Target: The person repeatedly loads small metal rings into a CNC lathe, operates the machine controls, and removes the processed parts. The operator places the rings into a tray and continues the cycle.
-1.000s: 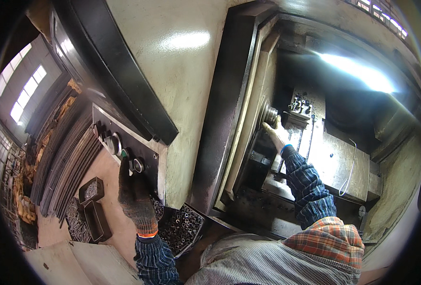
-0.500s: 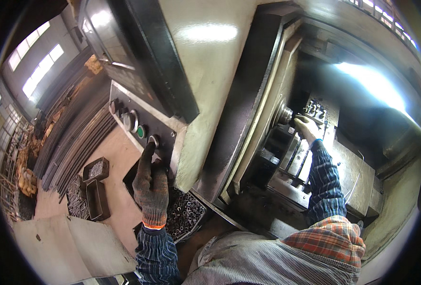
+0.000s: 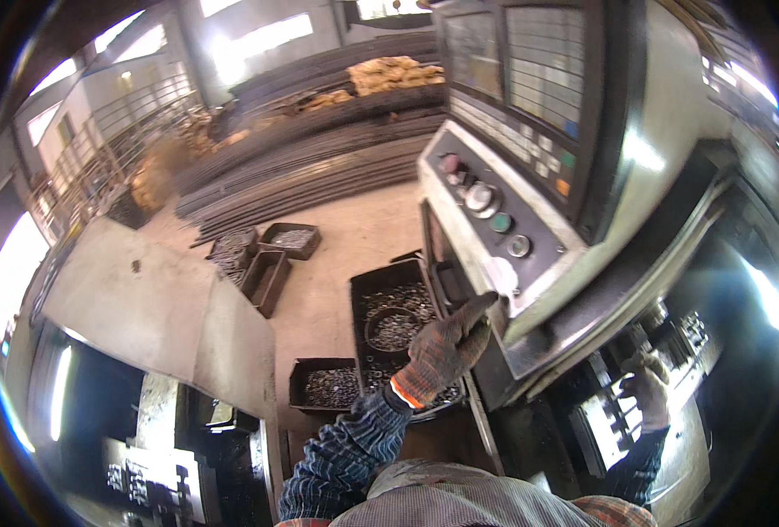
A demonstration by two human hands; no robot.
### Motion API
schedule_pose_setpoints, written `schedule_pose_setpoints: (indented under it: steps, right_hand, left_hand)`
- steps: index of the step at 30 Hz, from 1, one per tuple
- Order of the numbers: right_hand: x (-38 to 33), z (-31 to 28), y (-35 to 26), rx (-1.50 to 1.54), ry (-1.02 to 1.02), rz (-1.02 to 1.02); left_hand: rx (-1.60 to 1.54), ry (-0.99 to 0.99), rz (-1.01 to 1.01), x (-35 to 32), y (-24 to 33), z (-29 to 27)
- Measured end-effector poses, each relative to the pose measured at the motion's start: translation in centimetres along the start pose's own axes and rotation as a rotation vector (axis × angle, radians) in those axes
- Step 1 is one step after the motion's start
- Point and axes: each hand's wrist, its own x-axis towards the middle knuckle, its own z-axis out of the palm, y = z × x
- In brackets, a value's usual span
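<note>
Below the left hand (image 3: 442, 351) a black tray (image 3: 365, 294) holds small metal parts; its gloved fingers, extended, touch the grey control panel (image 3: 495, 237) (knobs, buttons). The right hand (image 3: 646, 388) grips something inside the machine; what, I cannot tell.

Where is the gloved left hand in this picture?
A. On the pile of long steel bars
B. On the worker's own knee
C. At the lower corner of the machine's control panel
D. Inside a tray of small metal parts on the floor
C: the left hand reaches up with its fingertips at the lower corner of the control panel, above the black tray of metal parts.
</note>
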Motion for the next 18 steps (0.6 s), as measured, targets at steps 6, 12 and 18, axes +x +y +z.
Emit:
schedule_pose_setpoints:
  steps: [6, 12, 18]
  right_hand:
    - [-5.4, 15.0, -5.8, 0.117, -0.425, 0.181]
    - [-7.6, 31.3, -3.5, 0.334, -0.988, 0.397]
    - [-14.5, 44.0, -1.6, 0.407, -1.394, 0.61]
  left_hand:
    - [-0.186, 0.298, 0.045, -8.1, -2.7, -7.2]
    - [-0.513, 0.706, -0.486, -23.0, -0.6, -17.1]
    - [-0.164, 1.307, -0.491, -38.1, 6.5, -23.5]
